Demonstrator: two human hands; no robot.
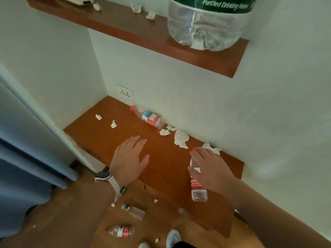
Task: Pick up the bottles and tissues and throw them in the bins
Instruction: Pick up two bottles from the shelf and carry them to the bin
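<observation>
My right hand (210, 167) grips a clear bottle with a red label (198, 188), held cap-up over the right end of the low wooden shelf (166, 158). Over the shelf's middle my left hand (129, 156) hovers with straight fingers and holds nothing. Another bottle with a red cap (149, 117) lies against the back wall. Crumpled tissues (180, 138) lie beside it, two small tissues (113, 124) lie at the shelf's left, and one tissue (211, 147) sits behind my right hand. No bin is in view.
On the wooden floor lie a red-label bottle (120, 231), a green-cap bottle (133, 211) and small tissue scraps (155, 200). An upper shelf (125, 24) carries tissues and a big clear water bottle (207, 24). A blue curtain (23, 167) hangs at left.
</observation>
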